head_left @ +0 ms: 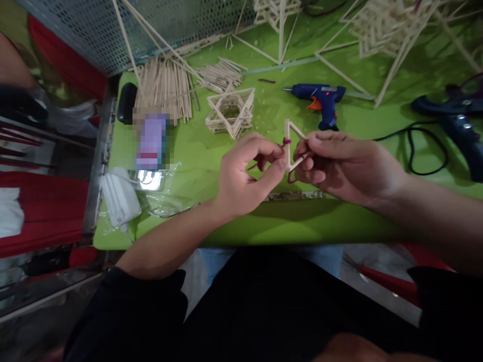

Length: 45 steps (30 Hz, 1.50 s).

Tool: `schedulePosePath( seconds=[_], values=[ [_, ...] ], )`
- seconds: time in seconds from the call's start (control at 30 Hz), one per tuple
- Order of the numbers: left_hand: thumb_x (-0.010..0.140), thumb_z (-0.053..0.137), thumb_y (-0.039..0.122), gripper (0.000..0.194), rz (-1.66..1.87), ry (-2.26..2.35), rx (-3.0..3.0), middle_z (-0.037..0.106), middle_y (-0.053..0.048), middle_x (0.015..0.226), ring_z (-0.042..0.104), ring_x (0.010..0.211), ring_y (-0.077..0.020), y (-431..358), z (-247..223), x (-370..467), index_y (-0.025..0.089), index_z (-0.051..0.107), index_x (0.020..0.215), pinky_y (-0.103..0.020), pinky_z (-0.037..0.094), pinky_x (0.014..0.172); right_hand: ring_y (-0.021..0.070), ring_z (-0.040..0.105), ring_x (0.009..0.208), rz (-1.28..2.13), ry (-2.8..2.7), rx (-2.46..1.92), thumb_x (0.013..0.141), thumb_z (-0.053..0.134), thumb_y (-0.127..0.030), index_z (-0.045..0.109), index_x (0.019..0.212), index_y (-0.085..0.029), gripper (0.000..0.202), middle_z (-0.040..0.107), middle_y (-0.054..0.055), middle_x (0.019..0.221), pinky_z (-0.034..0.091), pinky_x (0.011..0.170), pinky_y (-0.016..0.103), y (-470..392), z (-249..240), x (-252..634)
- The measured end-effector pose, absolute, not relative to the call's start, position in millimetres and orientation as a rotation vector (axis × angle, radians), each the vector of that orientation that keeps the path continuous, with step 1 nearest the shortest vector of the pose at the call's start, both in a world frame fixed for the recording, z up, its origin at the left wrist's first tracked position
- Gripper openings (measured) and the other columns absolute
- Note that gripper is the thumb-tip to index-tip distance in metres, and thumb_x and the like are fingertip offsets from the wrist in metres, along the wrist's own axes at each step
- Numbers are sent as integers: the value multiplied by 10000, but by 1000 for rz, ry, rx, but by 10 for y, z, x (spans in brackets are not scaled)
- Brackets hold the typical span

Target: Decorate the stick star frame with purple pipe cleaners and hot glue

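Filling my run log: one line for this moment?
left hand: pinches purple thread | right hand: holds stick frame | glue gun: on table

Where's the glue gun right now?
In the head view, the glue gun lies on the green table, beyond the right hand and right of the stick stack.

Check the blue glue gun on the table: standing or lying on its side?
Standing. The glue gun rests upright on the green table, handle down, nozzle pointing left, apart from both hands.

Craft workshop: green table (226, 221), stick bundles (166, 90), glue gun (320, 98), stick frames (231, 111).
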<state>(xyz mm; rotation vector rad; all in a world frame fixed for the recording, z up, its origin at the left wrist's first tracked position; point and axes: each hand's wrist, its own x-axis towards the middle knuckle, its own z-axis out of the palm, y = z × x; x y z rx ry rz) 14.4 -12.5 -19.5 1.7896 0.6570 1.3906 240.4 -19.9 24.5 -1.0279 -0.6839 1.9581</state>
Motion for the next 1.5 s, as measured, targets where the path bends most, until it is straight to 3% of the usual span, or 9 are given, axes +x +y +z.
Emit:
schedulePosePath(
  seconds=[0.3,0.53,0.7,0.8,0.93,1.07,1.23,1.4,1.5],
  values=[
    [1034,792,131,157,1282,527,1822,719,-16,857,625,777,-156,-85,-132,127,239,733,937,-345,538,713,66,471,600,1763,-604,-1029,1014,739,-144,752,908,-135,108,557,19,757,437,564,190,-77,372,2492],
    [854,725,40,204,1068,459,1919,682,15,774,614,704,-143,-81,-117,136,229,649,854,-309,494,655,69,398,619,1765,-612,-1039,929,788,-145,670,850,-163,143,438,-12,771,401,552,201,-32,354,2506],
    [931,629,47,215,1231,577,1698,534,-1,766,476,722,-158,-84,-157,133,226,572,826,-350,361,676,101,458,674,1801,-634,-1056,872,814,-150,707,870,-152,107,465,10,778,402,534,205,-45,314,2501],
    [1110,612,225,321,1369,661,1400,466,-12,772,445,727,-178,-36,-172,116,234,548,796,-367,354,682,103,452,652,1793,-649,-1077,863,805,-148,714,851,-153,92,477,18,767,409,522,212,-57,305,2488],
    [1188,701,482,465,1404,740,1330,551,-12,787,516,743,-172,78,-188,88,247,628,794,-348,448,709,108,463,629,1819,-657,-1085,863,795,-150,734,823,-145,73,491,30,735,414,507,205,-82,281,2463],
    [977,996,597,397,1280,707,1397,748,-13,916,678,795,-165,103,-222,109,271,770,985,-335,549,693,112,500,623,1909,-686,-1089,882,800,-164,773,824,-129,72,534,46,712,431,511,193,-124,266,2436],
    [950,1040,523,383,1215,693,1431,846,-22,1079,844,1016,-204,-2,-193,139,276,792,1103,-387,675,897,105,500,617,1967,-748,-1051,922,837,-193,754,833,-153,129,559,38,721,445,532,196,-157,248,2415],
    [833,1134,451,463,1230,725,1410,836,-10,984,842,927,-200,-27,-137,139,249,775,1043,-390,686,859,95,522,608,1961,-753,-1053,930,835,-193,765,846,-137,123,607,50,761,447,517,187,-154,188,2430],
    [874,1111,388,381,1225,784,1387,840,-16,996,834,933,-192,-59,-89,146,249,789,1024,-386,682,886,95,549,605,1959,-746,-1070,937,819,-175,788,866,-118,96,642,64,778,463,503,176,-151,172,2434]
  ],
)
